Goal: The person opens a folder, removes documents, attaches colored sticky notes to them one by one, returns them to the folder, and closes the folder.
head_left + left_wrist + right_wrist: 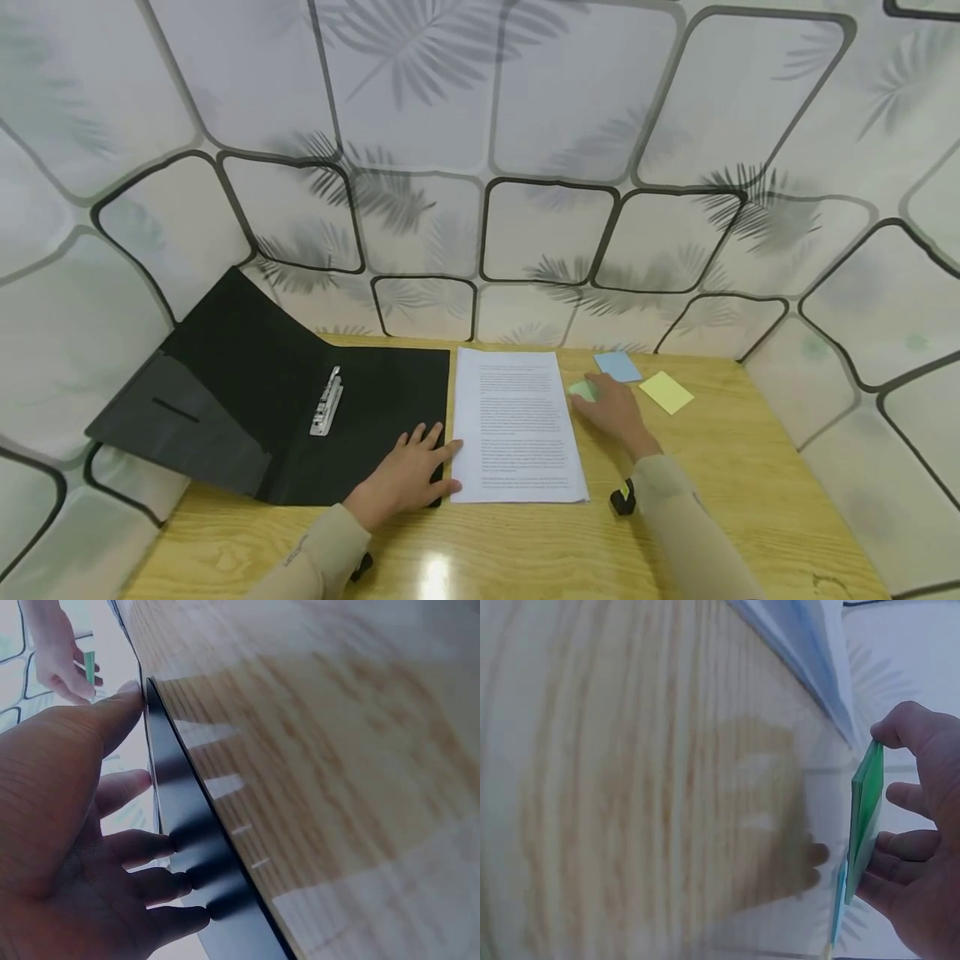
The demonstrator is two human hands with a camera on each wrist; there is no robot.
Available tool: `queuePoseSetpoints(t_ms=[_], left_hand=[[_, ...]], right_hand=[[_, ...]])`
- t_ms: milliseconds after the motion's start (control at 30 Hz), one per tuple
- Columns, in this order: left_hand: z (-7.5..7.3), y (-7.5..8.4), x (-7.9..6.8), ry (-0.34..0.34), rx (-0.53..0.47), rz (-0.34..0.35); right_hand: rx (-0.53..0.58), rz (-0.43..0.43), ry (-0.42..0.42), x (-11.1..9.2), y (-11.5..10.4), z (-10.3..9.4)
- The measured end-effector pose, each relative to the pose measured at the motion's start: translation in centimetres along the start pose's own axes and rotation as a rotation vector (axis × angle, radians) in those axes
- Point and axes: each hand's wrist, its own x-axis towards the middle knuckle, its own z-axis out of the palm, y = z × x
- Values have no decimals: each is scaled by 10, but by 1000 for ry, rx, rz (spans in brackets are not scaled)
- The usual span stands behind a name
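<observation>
Spread flat, my left hand [408, 479] rests with its fingers on the right cover of a black folder [397, 383]. Its thumb and index finger reach the left edge of a stack of printed paper [517, 425]. In the left wrist view the fingertips touch the folder's dark surface [176, 795]. My right hand [618, 412], past the paper's right side, pinches a green sticky note pad [581, 390]. The right wrist view shows the thumb at one end of the green pad [865, 810] and fingers near the other.
A blue sticky note pad [618, 366] lies just behind the right hand, and a yellow one [666, 392] to its right. The folder's left cover [217, 375] leans up against the patterned wall. A metal clip [327, 404] sits inside the folder. Wooden table [510, 550] extends in front.
</observation>
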Motion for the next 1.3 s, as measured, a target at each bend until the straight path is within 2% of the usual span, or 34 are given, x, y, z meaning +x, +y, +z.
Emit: queuePoseSetpoints(t_ms=[100,267,333,400,567,667,733,833,933,1200,1300], left_hand=[[-2,-1,0,-10,-23,-5],[-3,-3,2,-30,-105,-36],[-4,-3,3,-10,-140,-37],[-6,-2,5,42,-177,-14],[-9,4,14,237,-314,64],[-11,8,19,311,-420,46],[-11,10,23,335,-483,18],[-12,13,25,341,-582,-19],[-12,15,26,314,-656,-39],[-10,12,26,260,-849,3],[-10,11,26,240,-985,-56]], right_hand=[[3,-28,-4,-4,-5,3],[17,-100,-53,-16,-27,9],[20,-130,-64,-22,-38,13],[23,-158,-67,-28,-50,17],[19,-274,-54,-42,-81,30],[27,-344,-67,-50,-99,34],[34,-384,-81,-56,-109,35],[55,-428,-92,-62,-122,37],[77,-452,-96,-65,-130,39],[55,-469,-130,-71,-138,41],[76,-473,-160,-71,-138,38]])
